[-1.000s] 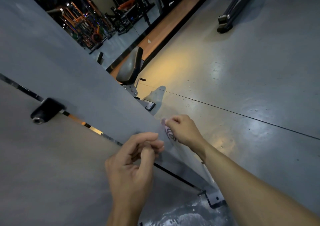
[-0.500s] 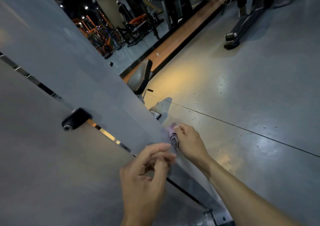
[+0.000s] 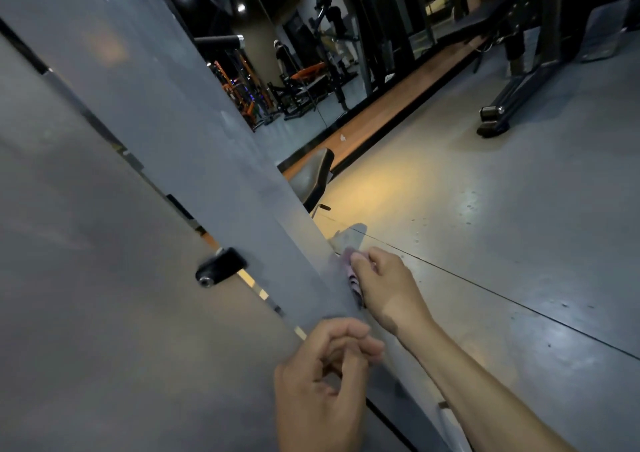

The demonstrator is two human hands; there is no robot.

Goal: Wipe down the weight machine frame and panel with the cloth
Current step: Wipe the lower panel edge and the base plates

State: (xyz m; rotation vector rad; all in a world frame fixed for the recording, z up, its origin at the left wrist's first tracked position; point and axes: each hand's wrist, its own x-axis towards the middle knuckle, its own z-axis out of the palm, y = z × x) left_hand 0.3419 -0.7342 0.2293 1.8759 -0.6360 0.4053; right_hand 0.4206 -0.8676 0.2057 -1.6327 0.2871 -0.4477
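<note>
Pinkish-purple cloth (image 3: 353, 280), bunched small, sits pressed against the right edge of the grey panel (image 3: 194, 133), low down near its bottom end. My right hand (image 3: 384, 287) grips it, fingers curled around the wad so that only a strip of fabric shows between my knuckles and the panel edge. The forearm runs back toward the lower right corner of the view.

My left hand (image 3: 322, 382) is below and to the left of the right, in front of the lower part of the panel. Its fingers are curled loosely inward with the thumb against the fingertips; I see nothing held in it. Whether it touches the panel I cannot tell.

The panel runs as a broad slanted band from the upper left down to the lower right. Beside it on the left lies a second grey face (image 3: 86, 278) of the machine, separated by a dark narrow slot. A black knob (image 3: 220, 268) with a metal end projects at that slot, to the left of the cloth.

Beyond the panel's right edge, a dark padded seat (image 3: 310, 178) shows above the cloth. The grey floor (image 3: 502, 244) spreads to the right, crossed by a thin dark seam. Other gym machines (image 3: 512, 81) stand farther back.
</note>
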